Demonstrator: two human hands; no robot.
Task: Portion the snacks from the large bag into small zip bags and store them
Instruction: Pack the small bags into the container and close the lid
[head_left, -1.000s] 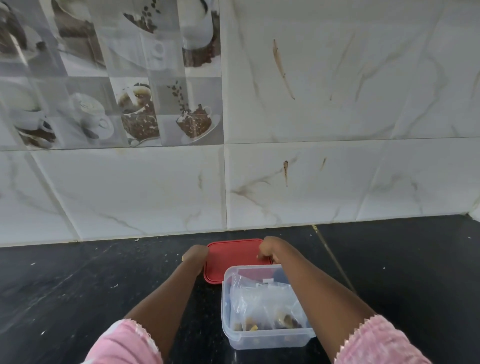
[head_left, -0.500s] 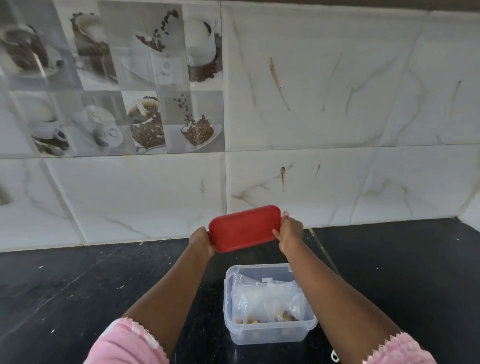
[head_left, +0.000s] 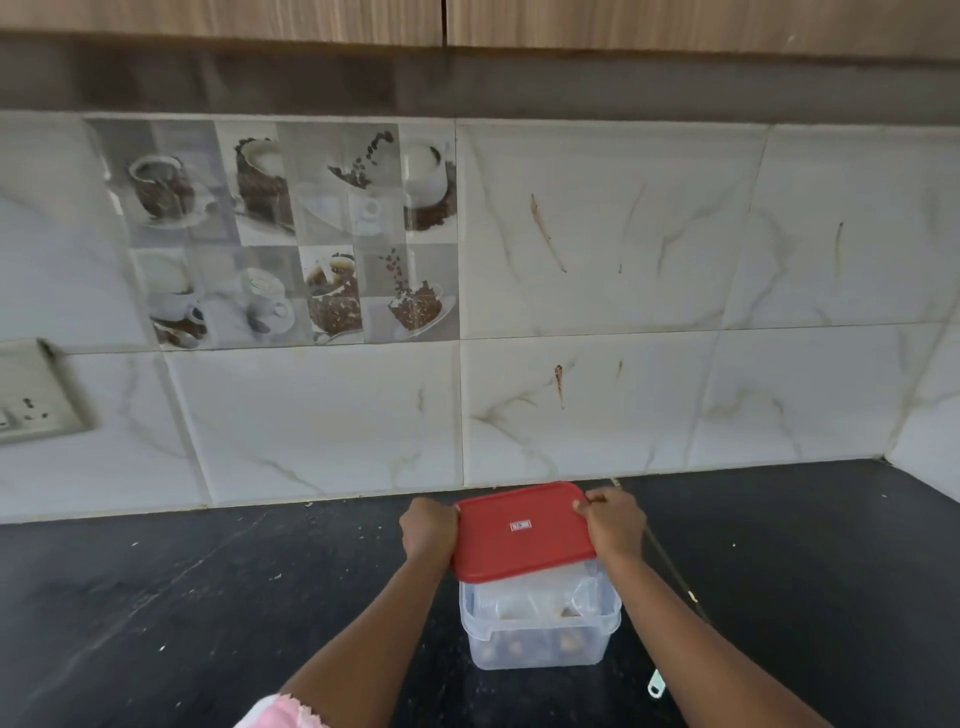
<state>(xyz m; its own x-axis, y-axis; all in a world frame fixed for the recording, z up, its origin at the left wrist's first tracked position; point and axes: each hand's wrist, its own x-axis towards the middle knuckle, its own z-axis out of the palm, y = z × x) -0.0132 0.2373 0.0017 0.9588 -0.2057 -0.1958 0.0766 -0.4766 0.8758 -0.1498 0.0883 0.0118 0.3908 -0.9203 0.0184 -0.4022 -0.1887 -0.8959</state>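
Lid (head_left: 522, 530) status: red, rounded-rectangle, small label at its centre, held by both short ends and not yet seated

- left grip (head_left: 428, 530): fingers curled round the lid's left edge
- right grip (head_left: 615, 525): fingers curled on the lid's right edge, fingertips over the far right corner
- lid sits tilted over the back part of the container (head_left: 483, 649), top face towards the camera; its near edge covers the container's rear rim, cannot tell if it touches
- container: clear plastic tub, upright on the desk (head_left: 208, 597), front portion of the opening uncovered
- zip bags (head_left: 535, 597): clear, packed inside the tub and reaching up to around rim height; brownish snack pieces show through the lower wall, count unreadable
- large bag: not visible in this view

Surroundings:
- desk is black stone with pale specks and crumbs
- small pale object (head_left: 656, 683) lies on the desk just beside the right forearm, too small to identify
- marble-look wall tiles (head_left: 597, 415) behind, with a few brown streaks
- coffee-cup print tiles (head_left: 291, 234) upper left
- socket plate (head_left: 31, 400) at the far left edge
- wooden cabinet (head_left: 467, 21) underside along the top
- pink frilled sleeve (head_left: 280, 714) on the left arm at the bottom edge
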